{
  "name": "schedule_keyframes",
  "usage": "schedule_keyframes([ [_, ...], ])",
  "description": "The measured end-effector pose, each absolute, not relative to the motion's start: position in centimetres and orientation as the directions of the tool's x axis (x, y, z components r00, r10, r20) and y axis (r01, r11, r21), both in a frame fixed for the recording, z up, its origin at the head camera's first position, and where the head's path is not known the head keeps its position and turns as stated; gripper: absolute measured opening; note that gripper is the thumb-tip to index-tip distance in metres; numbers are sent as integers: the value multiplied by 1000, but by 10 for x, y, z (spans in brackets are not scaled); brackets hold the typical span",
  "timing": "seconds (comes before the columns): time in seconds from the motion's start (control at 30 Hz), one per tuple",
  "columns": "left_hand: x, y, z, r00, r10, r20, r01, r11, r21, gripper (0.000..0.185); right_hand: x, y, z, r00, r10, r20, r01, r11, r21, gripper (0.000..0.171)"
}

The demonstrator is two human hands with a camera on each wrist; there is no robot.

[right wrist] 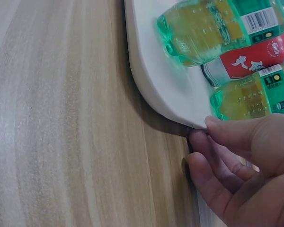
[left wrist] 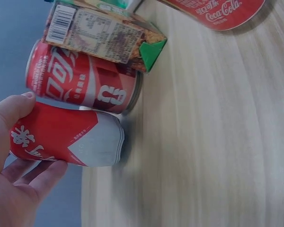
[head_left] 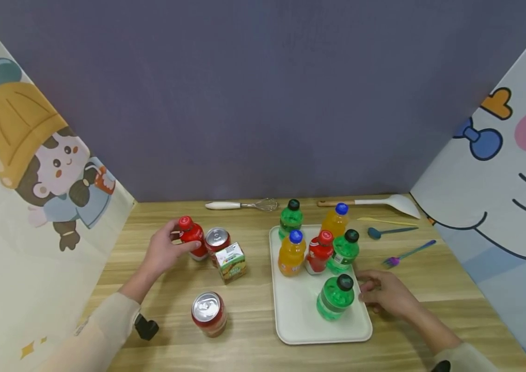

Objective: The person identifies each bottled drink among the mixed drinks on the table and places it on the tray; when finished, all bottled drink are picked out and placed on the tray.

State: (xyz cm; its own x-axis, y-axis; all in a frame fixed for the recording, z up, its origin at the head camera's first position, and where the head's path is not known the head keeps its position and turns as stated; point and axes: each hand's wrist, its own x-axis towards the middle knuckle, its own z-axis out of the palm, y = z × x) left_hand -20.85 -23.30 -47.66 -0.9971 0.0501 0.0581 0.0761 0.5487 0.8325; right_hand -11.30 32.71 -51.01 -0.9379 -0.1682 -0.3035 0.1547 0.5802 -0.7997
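Gripping hand: left hand (head_left: 162,251) curls round the red bottle (head_left: 192,237), upright on the bench (head_left: 253,356) beside a can (head_left: 217,240).
Right hand (head_left: 385,294): fingers bent, pinching the white tray (head_left: 297,315) at its edge, near a green bottle (head_left: 335,297).

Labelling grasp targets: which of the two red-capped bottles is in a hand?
The red bottle off the tray, gripped by the left hand beside a can; the other stands untouched on the tray.
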Motion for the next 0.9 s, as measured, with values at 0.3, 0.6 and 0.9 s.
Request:
schedule_keyframes([
  [0.3, -199, -244, -458, -996, 37, 82, 88, 591, 802, 71, -114, 328, -514, -939, -170, -300, 153, 574, -804, 61],
  [0.6, -188, -247, -431, -997, 24, 76, 74, 624, 778, 74, -114, 329, -511, -938, -149, -312, 167, 594, -787, 62],
  [0.9, -178, -242, -409, -993, 28, 114, 105, 639, 762, 70, -113, 329, -512, -938, -168, -302, 151, 586, -796, 61],
])
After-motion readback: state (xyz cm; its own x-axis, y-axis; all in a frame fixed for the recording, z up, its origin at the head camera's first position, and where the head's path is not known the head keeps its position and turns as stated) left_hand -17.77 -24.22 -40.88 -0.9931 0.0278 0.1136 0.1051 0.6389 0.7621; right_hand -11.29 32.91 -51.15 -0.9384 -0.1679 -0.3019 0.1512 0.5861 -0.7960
